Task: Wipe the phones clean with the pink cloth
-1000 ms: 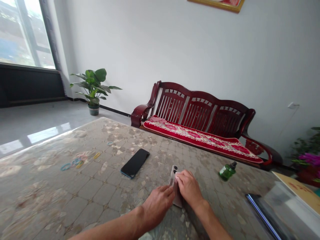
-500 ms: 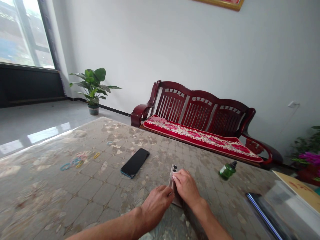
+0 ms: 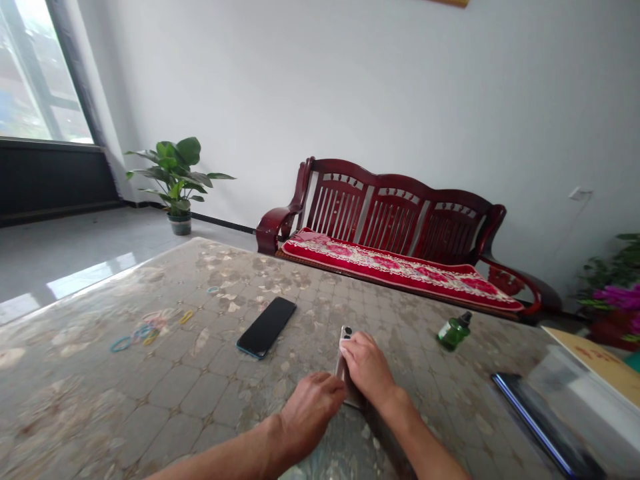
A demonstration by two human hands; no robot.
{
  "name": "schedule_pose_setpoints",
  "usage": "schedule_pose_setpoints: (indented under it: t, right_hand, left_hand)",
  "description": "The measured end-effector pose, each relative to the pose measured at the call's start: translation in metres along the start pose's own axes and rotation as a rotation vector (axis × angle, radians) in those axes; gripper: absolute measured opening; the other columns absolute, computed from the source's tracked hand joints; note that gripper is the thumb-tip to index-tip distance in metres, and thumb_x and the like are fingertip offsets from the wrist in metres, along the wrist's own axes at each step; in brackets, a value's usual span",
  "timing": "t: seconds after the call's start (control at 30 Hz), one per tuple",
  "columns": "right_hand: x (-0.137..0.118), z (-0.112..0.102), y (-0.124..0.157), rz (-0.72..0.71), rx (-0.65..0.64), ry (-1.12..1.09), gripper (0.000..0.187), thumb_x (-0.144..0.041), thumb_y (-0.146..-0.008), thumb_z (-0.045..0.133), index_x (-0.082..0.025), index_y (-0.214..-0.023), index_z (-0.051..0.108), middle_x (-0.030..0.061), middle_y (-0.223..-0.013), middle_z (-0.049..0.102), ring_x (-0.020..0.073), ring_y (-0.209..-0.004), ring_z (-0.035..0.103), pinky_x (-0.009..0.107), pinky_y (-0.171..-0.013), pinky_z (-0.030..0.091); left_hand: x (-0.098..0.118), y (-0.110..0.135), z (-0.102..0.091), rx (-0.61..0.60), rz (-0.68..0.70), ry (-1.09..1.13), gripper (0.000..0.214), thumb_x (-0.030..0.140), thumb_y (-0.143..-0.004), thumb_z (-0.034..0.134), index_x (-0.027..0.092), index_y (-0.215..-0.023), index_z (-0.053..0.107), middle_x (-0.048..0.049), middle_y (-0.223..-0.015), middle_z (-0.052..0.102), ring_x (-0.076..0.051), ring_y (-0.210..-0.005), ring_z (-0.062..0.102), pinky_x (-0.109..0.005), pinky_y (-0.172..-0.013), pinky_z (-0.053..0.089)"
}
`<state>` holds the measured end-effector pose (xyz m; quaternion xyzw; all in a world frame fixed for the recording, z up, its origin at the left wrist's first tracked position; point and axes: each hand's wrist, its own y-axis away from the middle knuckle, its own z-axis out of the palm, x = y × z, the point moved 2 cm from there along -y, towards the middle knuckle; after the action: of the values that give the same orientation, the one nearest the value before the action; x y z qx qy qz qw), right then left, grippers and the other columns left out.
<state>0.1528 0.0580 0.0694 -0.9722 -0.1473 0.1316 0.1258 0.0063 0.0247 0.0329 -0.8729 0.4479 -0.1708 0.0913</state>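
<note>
**Patterned table before a dark red bench, a grey-brown phone between my left hand and right hand**

My right hand is curled over the right side of the phone, fingertips gathered in a grip just below its round camera lenses. My left hand is bent, thumb and fingers drawn together at the phone's left side, lower down; whether they pinch its edge or only press there, I cannot tell. The phone sits well in from the table's far edge, its lens end toward the bench; how far it is tipped, my hands hide.

A green bottle with a dark top stands to the right, near the far edge; I cannot make out its contents. On the floor past the table's far left corner, a pot holds a leafy plant.

My forearms reach in from the near side, the left on a long slant, the right more steeply, wrists close together.

A black phone lies screen up, left of my hands. Coloured bands lie loosely grouped toward the table's left edge.
</note>
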Motion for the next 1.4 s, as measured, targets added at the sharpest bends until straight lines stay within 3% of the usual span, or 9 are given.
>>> schedule_pose_setpoints:
  t: [0.3, 0.53, 0.77, 1.07, 1.3, 1.4]
  right_hand:
    - [-0.002, -0.003, 0.023, -0.085, -0.023, -0.035, 0.028, -0.015, -0.096, 0.046, -0.022, -0.078, 0.066, 0.0026, -0.086, 0.062, 0.0165, -0.091, 0.057, 0.025, -0.082, 0.043]
    - [0.009, -0.004, 0.006, -0.011, 0.010, -0.001, 0.027, -0.014, -0.096, 0.047, -0.022, -0.081, 0.068, 0.0033, -0.088, 0.062, 0.0170, -0.090, 0.057, 0.026, -0.084, 0.043]
    - [0.008, -0.009, 0.037, -0.114, -0.019, -0.080, 0.025, -0.014, -0.096, 0.048, -0.022, -0.083, 0.068, 0.0019, -0.086, 0.061, 0.0159, -0.089, 0.056, 0.025, -0.082, 0.042]
    - [0.019, -0.008, 0.002, 0.052, -0.018, 0.035, 0.027, -0.017, -0.096, 0.049, -0.021, -0.077, 0.068, 0.0035, -0.085, 0.062, 0.0169, -0.088, 0.057, 0.026, -0.083, 0.042]
    - [0.008, -0.010, 0.046, -0.089, 0.005, -0.069, 0.025, -0.013, -0.095, 0.047, -0.022, -0.082, 0.067, 0.0019, -0.087, 0.061, 0.0160, -0.089, 0.055, 0.024, -0.081, 0.041]
    - [0.015, -0.010, 0.042, -0.049, 0.032, -0.072, 0.025, -0.014, -0.095, 0.048, -0.022, -0.081, 0.068, 0.0017, -0.086, 0.061, 0.0154, -0.087, 0.055, 0.024, -0.080, 0.041]
  left_hand:
    - [0.001, 0.000, 0.003, 0.028, 0.021, 0.026, 0.013, 0.011, -0.093, 0.055, 0.018, -0.086, 0.062, -0.0024, -0.089, 0.068, -0.018, -0.080, 0.063, -0.027, -0.075, 0.050]
    - [0.006, -0.004, 0.001, 0.033, 0.015, 0.012, 0.008, 0.015, -0.093, 0.058, 0.018, -0.089, 0.064, -0.0021, -0.090, 0.069, -0.019, -0.082, 0.062, -0.028, -0.077, 0.050]
    - [0.008, -0.007, -0.002, -0.013, -0.026, 0.043, 0.013, 0.009, -0.091, 0.057, 0.018, -0.090, 0.066, -0.0026, -0.092, 0.070, -0.020, -0.085, 0.065, -0.028, -0.080, 0.051]
    - [0.004, -0.007, -0.010, -0.009, -0.046, 0.102, 0.024, 0.004, -0.091, 0.049, 0.020, -0.094, 0.068, -0.0036, -0.101, 0.072, -0.019, -0.095, 0.067, -0.027, -0.091, 0.049]
    - [0.004, -0.008, -0.010, -0.007, -0.055, 0.107, 0.024, 0.006, -0.092, 0.048, 0.020, -0.090, 0.068, -0.0041, -0.095, 0.072, -0.019, -0.091, 0.068, -0.026, -0.087, 0.051]
    - [0.003, -0.007, -0.008, 0.002, -0.044, 0.111, 0.023, 0.008, -0.092, 0.049, 0.021, -0.093, 0.069, -0.0044, -0.096, 0.072, -0.019, -0.091, 0.068, -0.027, -0.087, 0.051]
